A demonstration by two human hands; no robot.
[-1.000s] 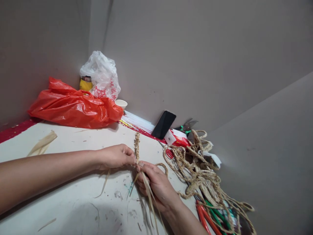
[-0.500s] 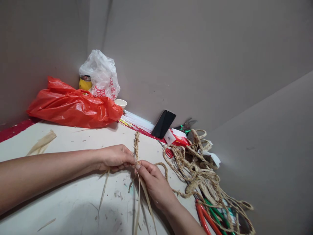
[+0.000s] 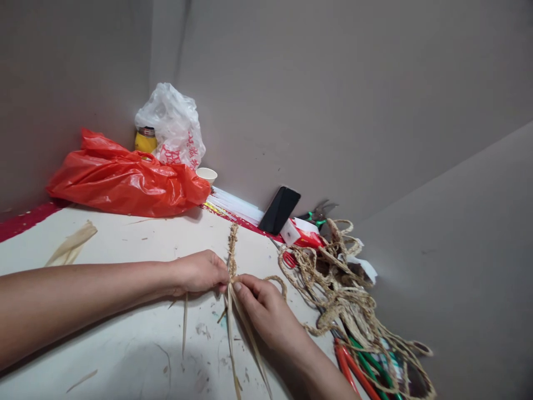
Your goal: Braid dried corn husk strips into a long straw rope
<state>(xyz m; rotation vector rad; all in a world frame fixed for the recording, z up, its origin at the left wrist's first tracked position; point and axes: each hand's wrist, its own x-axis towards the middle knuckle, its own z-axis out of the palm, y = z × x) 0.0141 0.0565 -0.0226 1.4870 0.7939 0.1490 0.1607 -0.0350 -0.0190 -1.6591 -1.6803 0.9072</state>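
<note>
My left hand (image 3: 200, 272) and my right hand (image 3: 266, 311) meet at the middle of the white table (image 3: 125, 344), both pinched on a straw braid (image 3: 232, 250) whose plaited end points away from me. Loose straw strips (image 3: 237, 344) hang from the pinch toward me, and a thin strip (image 3: 184, 325) drops below my left hand. A long coil of finished braided straw rope (image 3: 341, 289) trails off to the right of my right hand.
A red plastic bag (image 3: 125, 180), a white plastic bag (image 3: 172, 128), a yellow jar (image 3: 145, 140) and a paper cup (image 3: 206, 175) sit at the back corner. A black phone (image 3: 280, 210) leans on the wall near shears (image 3: 318, 214). Dried leaves (image 3: 70, 247) lie left.
The loose strips have swung from under my right palm to hang straighter toward me. My right fingers have shifted on the braid's working point. Both hands stay in place.
</note>
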